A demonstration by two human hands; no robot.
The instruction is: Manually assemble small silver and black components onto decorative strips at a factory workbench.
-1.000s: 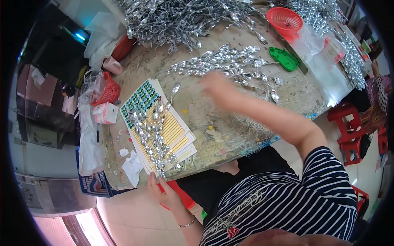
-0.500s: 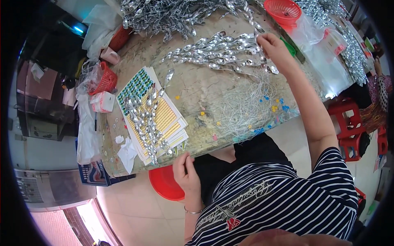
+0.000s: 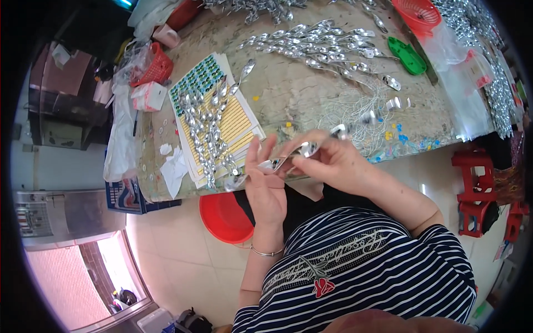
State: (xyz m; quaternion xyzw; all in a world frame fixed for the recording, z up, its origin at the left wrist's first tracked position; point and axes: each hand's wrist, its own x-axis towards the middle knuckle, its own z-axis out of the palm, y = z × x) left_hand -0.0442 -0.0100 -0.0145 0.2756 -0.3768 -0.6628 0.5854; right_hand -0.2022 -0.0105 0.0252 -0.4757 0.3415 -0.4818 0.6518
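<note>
The twisted silver strip [image 3: 305, 149] runs slantwise across both hands, its ends sticking out past them. The right hand [image 3: 336, 161] pinches it between thumb and fingers; the left hand [image 3: 267, 194] meets it nearer 1 end, though blur hides whether those fingers close. Tangled thread [image 3: 358, 106] lies beyond; patterned sheets [image 3: 242, 121] sit left.

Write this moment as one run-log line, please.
Left hand: touching twisted shiny silver strip | right hand: pinching same strip | nearby: similar silver strips lying on yellow-and-green printed paper sheets
</note>
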